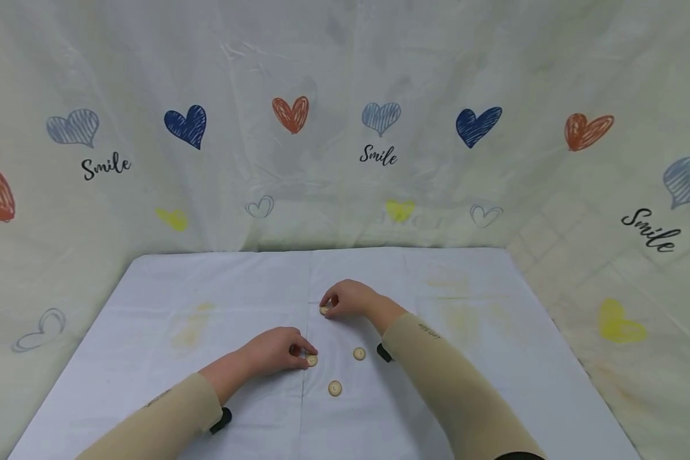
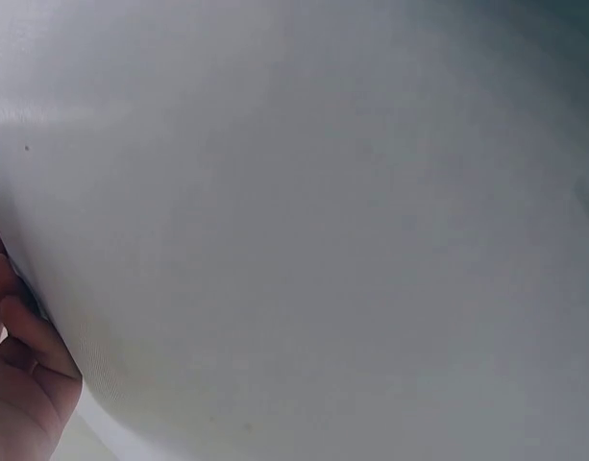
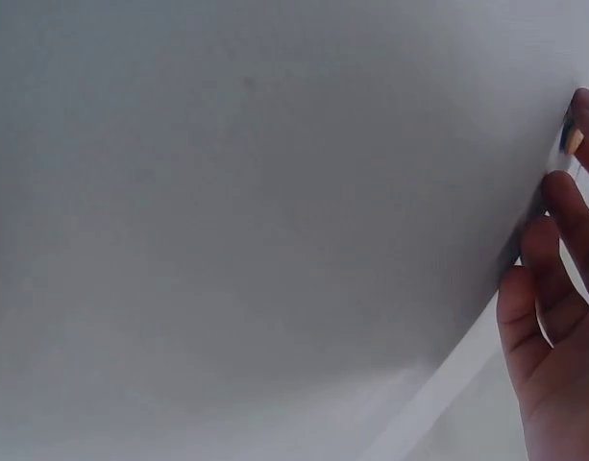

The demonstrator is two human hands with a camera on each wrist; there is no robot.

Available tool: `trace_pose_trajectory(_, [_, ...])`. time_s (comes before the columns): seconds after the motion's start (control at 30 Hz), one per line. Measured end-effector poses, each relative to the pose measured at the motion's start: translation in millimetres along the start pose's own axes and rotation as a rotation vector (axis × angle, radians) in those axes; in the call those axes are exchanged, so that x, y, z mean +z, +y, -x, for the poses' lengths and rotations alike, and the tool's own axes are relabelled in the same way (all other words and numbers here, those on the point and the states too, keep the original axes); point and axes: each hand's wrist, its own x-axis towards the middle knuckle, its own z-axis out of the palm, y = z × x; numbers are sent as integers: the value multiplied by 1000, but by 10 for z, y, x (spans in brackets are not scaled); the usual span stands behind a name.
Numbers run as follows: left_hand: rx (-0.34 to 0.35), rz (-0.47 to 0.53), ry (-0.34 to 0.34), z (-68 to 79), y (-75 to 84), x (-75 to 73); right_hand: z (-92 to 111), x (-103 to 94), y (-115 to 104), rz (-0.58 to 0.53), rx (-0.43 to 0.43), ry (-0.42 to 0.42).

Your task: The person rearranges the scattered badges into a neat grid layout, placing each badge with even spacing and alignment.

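Note:
In the head view my left hand (image 1: 277, 351) is low over the white cloth, its thumb and index finger pinching the edges of a small round wooden disc (image 1: 312, 360). Farther back, my right hand (image 1: 351, 299) has thumb and fingertips on another wooden disc (image 1: 324, 310), partly hidden by them. The right wrist view catches a sliver of that disc (image 3: 574, 141) between the fingers. Two more discs lie flat nearer the front: one (image 1: 359, 353) below the right forearm's cuff side, the other (image 1: 335, 388) closest to me, with a raised rim and small dark mark.
White cloth (image 1: 264, 275) with faint yellow stains covers the table. Behind and beside it hangs a pale sheet (image 1: 322, 51) printed with hearts and the word "Smile". Both beige sleeves (image 1: 448, 377) reach over the table, with a dark wrist device (image 1: 221, 420) at the left cuff.

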Motion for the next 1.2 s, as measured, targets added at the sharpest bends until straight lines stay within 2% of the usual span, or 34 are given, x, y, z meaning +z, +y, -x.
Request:
trace_pose_trajectory(0.17, [7,5,-12,-16,17,-14,-7,16,-1,8,26,3])
trace_pose_trajectory(0.5, [29,-8,-5,-9,37,-27,35,8,-9,1,17,22])
trace_pose_trajectory(0.8, [15,-27,-12,-24,42,-28,99,-57,32,-82,51,40])
trace_pose_trajectory(0.97, [4,-19,-14,-13,53,-34,164,-108,18,-105,35,48])
trace_pose_trajectory(1.2, [4,-27,-11,-15,66,-25,363,-177,-41,-112,-10,36])
